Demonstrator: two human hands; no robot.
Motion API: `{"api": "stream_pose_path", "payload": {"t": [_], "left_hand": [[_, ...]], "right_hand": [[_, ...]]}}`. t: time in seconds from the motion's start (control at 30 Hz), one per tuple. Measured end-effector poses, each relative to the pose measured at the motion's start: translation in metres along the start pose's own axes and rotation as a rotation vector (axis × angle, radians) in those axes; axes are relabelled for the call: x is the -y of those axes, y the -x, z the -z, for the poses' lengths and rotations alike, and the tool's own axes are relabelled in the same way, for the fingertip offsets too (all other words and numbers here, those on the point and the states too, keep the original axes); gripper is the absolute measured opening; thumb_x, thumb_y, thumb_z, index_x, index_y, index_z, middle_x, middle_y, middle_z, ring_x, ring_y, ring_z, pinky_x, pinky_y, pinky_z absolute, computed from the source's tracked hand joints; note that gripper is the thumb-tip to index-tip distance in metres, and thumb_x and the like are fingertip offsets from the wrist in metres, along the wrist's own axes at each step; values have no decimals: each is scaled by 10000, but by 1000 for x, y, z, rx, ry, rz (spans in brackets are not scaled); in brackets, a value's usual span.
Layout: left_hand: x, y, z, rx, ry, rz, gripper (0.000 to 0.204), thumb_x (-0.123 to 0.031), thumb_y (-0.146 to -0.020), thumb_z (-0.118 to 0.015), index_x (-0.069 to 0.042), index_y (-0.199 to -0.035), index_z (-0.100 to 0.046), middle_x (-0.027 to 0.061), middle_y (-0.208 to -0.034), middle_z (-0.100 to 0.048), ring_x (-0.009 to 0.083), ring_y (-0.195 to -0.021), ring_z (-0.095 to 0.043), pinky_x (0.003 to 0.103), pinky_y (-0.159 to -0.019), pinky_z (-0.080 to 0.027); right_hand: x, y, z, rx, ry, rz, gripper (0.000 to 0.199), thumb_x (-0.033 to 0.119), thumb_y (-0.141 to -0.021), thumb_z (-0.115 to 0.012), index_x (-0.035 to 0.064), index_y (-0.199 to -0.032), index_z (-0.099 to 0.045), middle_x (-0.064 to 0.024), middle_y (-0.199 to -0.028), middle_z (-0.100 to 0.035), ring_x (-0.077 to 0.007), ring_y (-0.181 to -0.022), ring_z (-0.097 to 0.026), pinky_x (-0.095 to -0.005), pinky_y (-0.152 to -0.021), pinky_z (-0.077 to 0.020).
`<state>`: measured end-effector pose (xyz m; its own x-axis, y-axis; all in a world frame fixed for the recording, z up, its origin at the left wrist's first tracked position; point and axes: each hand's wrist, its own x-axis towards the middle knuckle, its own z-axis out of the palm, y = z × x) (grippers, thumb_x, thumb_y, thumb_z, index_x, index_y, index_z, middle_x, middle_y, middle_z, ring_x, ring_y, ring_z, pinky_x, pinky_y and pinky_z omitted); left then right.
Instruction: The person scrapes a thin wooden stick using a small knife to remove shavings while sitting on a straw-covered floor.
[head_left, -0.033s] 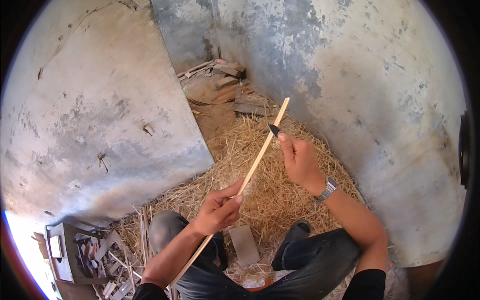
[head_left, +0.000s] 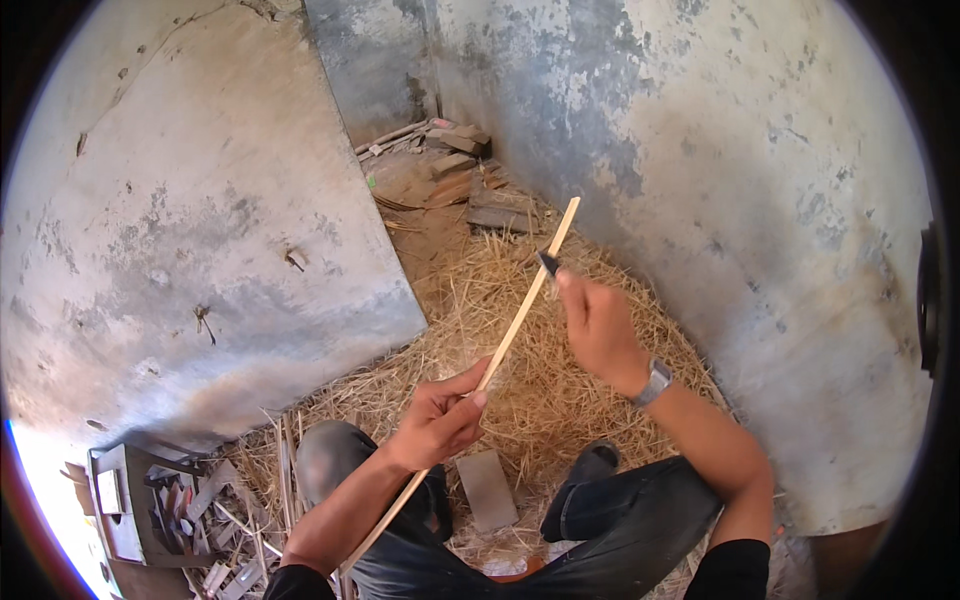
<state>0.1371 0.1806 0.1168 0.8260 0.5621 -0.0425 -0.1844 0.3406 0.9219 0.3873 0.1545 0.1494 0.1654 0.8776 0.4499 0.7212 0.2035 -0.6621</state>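
a long, thin pale wooden strip (head_left: 500, 352) was held slantwise above a floor (head_left: 440, 235) of packed earth, most of it covered by a spread of dry straw (head_left: 520, 385). the left hand (head_left: 437, 420) was closed around the middle of the strip, fingers wrapped and thumb laid along it. the right hand (head_left: 598, 325) was clenched on a small dark blade (head_left: 547, 263), whose tip was set against the strip near its upper end. a metal watch (head_left: 655, 381) was worn on the right wrist. the space was enclosed by rough plastered walls (head_left: 200, 220), grey and stained, meeting in a corner where scrap boards (head_left: 445, 165) were piled. a flat grey stone (head_left: 487, 488) lay on the straw between the knees, which were clad in dark trousers (head_left: 620, 520). at the lower left, a small box (head_left: 125, 500) was seen beside a scatter of wood offcuts (head_left: 215, 520).
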Motion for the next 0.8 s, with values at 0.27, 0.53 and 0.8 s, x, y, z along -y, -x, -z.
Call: {"api": "stream_pose_path", "payload": {"t": [0.27,0.53,0.8], "left_hand": [[3,0,5,-41,25,-8,536,-145,-1072,-517,-81,-1574,-340,-56,-552,-363,42,-460,-325,236,-442,-273],[5,-6,0,-28,69,18,514,-161,-1077,-509,-84,-1563,-360,-33,-530,-384,57,-428,-348,232,-423,-281],[-9,2,-5,58,227,82,553,-257,-1080,-477,-35,-1562,-323,-28,-513,-332,63,-368,-305,221,-387,-290]], "right_hand": [[11,8,-9,170,-33,-81,466,333,-1066,-473,4,-781,-641,-215,-553,-533,-377,-470,-550,-461,-483,-409],[25,26,-27,166,-247,47,491,340,-1061,-509,-2,-714,-568,-100,-510,-452,-143,-464,-427,-364,-479,-364],[-15,-2,34,-113,-152,-155,342,337,-982,-664,-3,-966,-644,29,-651,-513,-64,-542,-435,-275,-514,-362]]}}
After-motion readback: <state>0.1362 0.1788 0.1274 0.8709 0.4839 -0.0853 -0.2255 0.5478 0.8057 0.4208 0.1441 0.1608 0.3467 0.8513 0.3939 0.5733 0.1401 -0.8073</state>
